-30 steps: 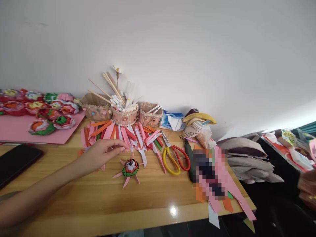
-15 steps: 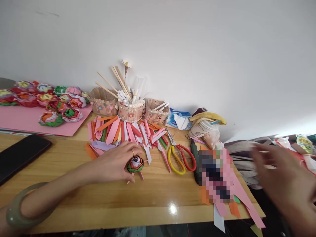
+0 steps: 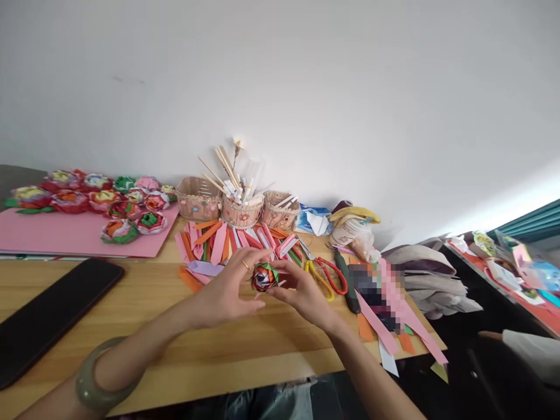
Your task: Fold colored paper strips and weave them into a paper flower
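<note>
A small folded paper flower, white and purple at its heart with orange and green around it, is between my two hands over the table. My right hand grips it from the right with thumb and fingers. On its other side my left hand curves around it, thumb and fingers apart; whether a left fingertip touches it I cannot tell. Just behind the hands lie many folded paper strips in pink, orange, red and purple. Scissors with yellow and red handles rest right of my right hand.
Finished paper flowers sit on pink card at the left, behind a black phone. Decorated baskets with sticks stand against the wall. A glue gun, tissues, a cup and paper strips occupy the right.
My right hand has come in from the far right and taken hold of the paper flower. My left hand has loosened around it. The view has shifted to the right.
</note>
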Motion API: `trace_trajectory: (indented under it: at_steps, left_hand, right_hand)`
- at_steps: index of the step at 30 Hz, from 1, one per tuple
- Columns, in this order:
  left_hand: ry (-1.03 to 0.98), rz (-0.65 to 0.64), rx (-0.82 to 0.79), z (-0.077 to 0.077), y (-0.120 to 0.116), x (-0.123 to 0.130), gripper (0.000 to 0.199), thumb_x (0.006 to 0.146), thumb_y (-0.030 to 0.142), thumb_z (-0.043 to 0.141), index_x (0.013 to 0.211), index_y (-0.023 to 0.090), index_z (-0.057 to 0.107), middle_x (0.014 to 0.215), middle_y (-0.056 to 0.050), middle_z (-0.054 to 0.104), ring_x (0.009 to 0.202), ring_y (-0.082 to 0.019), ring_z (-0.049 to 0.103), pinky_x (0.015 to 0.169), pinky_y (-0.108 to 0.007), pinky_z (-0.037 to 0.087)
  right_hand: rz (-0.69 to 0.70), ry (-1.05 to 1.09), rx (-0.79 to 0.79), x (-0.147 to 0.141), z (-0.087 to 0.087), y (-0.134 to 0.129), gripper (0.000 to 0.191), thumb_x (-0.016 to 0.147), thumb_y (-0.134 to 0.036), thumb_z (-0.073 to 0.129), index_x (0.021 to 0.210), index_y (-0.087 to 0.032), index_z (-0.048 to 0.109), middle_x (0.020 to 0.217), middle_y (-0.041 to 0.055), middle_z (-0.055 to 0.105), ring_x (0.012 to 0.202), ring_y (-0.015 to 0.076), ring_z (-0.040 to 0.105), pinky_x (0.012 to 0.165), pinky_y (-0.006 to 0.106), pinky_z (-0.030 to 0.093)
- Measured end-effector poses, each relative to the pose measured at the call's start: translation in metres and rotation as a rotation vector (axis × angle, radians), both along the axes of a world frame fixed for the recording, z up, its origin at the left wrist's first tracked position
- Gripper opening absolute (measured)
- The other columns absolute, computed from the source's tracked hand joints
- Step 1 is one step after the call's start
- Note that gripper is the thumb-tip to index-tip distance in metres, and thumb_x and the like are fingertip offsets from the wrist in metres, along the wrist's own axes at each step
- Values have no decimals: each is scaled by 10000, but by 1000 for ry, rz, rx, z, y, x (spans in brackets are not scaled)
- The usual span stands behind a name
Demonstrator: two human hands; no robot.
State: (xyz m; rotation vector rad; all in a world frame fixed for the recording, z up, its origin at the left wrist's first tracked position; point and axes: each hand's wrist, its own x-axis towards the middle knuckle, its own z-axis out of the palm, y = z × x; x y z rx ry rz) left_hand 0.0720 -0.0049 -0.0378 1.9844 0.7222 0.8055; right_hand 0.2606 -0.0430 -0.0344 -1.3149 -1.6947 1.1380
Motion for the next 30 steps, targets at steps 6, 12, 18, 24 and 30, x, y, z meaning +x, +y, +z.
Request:
trace_trajectory:
  at_steps: [6, 12, 18, 24, 30]
  left_hand:
    - [-162, 220, -445, 7, 14, -7, 418, 820, 481, 391, 1087, 197, 541, 1050, -82, 599, 1011, -234, 553, 656, -279, 525]
    - [-31, 185, -570, 4, 28, -13, 442, 705, 476, 550, 1047, 197, 583, 1046, -94, 566, 874, -245, 592, 281, -176, 402]
    - [-50, 289, -508, 1, 28, -6, 339, 720, 399, 555, 955, 163, 618, 903, -78, 629, 726, -204, 616, 322, -206, 438]
    - [-96, 325, -267, -16, 20, 11, 217, 741, 253, 551, 898, 161, 668, 837, -49, 682, 764, -164, 622, 713, -282, 515]
    - [-101, 471, -245, -22, 18, 18, 238, 720, 214, 556, 910, 151, 686, 877, -70, 697, 777, -172, 636, 718, -276, 503]
  right_hand:
    - [-47, -80, 159, -10, -2, 8, 310, 741, -232, 613, 1039, -215, 530, 959, 28, 611, 775, 136, 596, 704, 268, 492]
    - [119, -266, 265, -16, -3, 29, 301, 736, -124, 553, 1022, -216, 554, 898, 15, 616, 748, 135, 564, 708, 265, 459]
    - [131, -184, 195, -14, -2, 38, 359, 731, -121, 545, 1077, -216, 536, 1039, 40, 612, 944, 177, 572, 837, 304, 442]
    - [-39, -69, 229, -22, -10, 36, 257, 839, -272, 511, 1080, -213, 576, 1053, 55, 627, 948, 170, 588, 817, 290, 474]
    - [-138, -89, 331, -26, -21, 36, 233, 827, -238, 526, 1025, -213, 645, 1035, 61, 665, 945, 193, 613, 845, 328, 480]
